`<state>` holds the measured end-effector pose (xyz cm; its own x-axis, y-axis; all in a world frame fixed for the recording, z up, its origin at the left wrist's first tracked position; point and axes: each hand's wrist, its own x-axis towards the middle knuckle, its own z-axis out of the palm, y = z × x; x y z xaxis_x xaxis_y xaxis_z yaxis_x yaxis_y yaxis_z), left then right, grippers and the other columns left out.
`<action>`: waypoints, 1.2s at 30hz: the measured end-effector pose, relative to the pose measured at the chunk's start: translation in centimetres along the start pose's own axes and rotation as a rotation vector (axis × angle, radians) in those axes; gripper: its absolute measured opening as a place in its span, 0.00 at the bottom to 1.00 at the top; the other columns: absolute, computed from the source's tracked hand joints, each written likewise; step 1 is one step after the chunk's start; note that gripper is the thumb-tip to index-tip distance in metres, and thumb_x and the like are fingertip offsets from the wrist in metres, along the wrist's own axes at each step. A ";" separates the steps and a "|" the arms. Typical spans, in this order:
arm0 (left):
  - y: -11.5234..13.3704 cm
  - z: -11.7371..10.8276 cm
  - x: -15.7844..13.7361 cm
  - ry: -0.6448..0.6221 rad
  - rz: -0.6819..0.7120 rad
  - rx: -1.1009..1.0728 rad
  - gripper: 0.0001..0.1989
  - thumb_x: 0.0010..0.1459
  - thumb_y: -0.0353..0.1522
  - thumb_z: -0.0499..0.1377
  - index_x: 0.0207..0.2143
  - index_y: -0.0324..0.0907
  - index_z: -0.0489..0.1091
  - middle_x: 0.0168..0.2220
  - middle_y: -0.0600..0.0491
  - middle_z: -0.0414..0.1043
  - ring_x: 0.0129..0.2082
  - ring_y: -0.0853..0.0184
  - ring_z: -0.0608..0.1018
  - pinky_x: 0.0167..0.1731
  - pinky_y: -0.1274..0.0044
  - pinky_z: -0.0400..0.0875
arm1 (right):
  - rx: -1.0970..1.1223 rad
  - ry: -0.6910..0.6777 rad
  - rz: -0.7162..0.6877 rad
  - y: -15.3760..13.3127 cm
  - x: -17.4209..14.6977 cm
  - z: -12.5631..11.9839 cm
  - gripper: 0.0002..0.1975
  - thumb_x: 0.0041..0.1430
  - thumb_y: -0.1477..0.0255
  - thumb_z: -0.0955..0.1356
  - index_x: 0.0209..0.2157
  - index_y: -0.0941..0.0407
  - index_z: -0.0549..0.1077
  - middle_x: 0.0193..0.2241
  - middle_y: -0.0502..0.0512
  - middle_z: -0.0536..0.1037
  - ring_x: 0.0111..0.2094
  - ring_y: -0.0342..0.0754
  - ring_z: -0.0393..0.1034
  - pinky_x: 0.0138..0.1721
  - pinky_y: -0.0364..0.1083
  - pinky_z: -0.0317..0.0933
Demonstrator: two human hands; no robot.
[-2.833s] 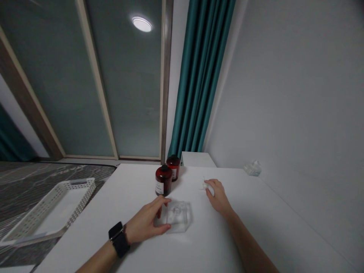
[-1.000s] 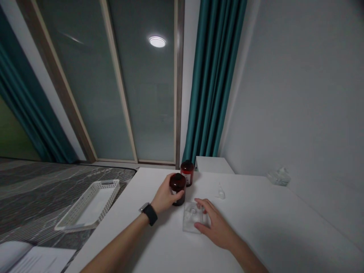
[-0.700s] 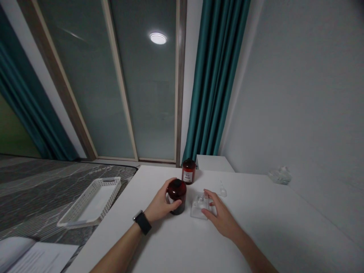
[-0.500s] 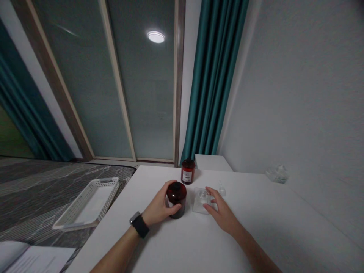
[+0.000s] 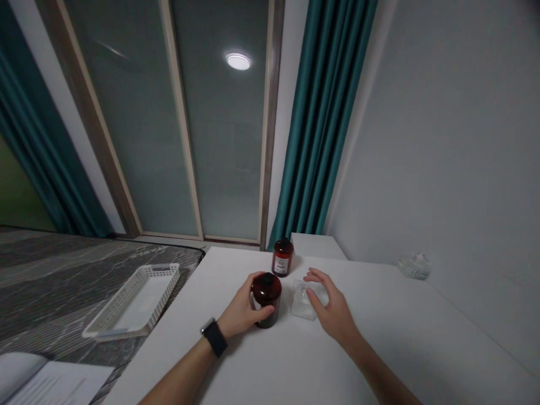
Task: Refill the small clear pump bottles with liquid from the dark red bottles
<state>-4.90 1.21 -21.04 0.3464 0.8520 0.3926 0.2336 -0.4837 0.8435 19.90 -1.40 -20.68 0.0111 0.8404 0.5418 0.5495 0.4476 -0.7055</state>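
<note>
White counter [image 5: 270, 374]: front dark-red bottle [image 5: 267, 292], upright, grasped by the left hand [image 5: 239, 312] near a clear square container [image 5: 300, 306], the right hand [image 5: 336, 316] alongside, fingers parted, contact unclear; a sideways bottle slip could knock the hard-to-see container.

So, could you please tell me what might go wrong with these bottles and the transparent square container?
The front amber bottle, gripped by the left hand, could knock the rear amber bottle if slid backward. The transparent square container barely stands out against the white tabletop, so the right hand, open close by, might nudge it by accident.
</note>
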 end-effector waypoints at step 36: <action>1.9 1.0 -0.9 0.024 0.203 0.000 0.22 0.49 0.33 0.66 0.47 0.43 0.65 0.44 0.49 0.68 0.44 0.58 0.72 0.45 0.67 0.67 | 0.267 0.068 0.103 -5.8 -0.1 5.2 0.19 0.53 0.74 0.71 0.48 0.52 0.72 0.33 0.50 0.76 0.40 0.52 0.72 0.49 0.53 0.64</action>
<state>-3.87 -0.69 -20.18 0.3644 0.7415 0.5634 0.1615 -0.6461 0.7459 12.40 -2.49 -19.05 0.1160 0.8675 0.4837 0.3030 0.4329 -0.8490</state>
